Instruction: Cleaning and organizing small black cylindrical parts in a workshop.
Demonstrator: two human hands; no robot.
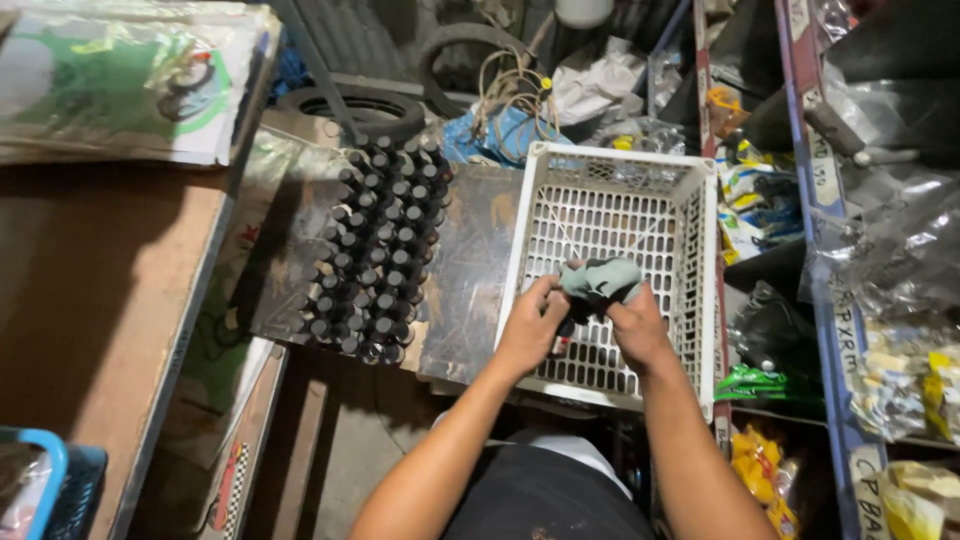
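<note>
My left hand (530, 325) and my right hand (636, 322) meet over a white perforated plastic crate (610, 175). Together they hold a crumpled grey-green cloth (600, 277), and a small dark bottle (563, 335) with a red band shows between the hands, mostly hidden by the fingers. The cloth is wrapped around the bottle's upper part. The inside of the crate looks empty apart from what my hands hold above it.
Left of the crate, several small dark bottles (380, 250) stand packed in rows on a shiny sheet. A brown tabletop (100, 300) lies at far left, a blue basket (50, 480) at the bottom left. Shelves with packaged goods (850, 300) rise on the right. Tyres (365, 105) lie behind.
</note>
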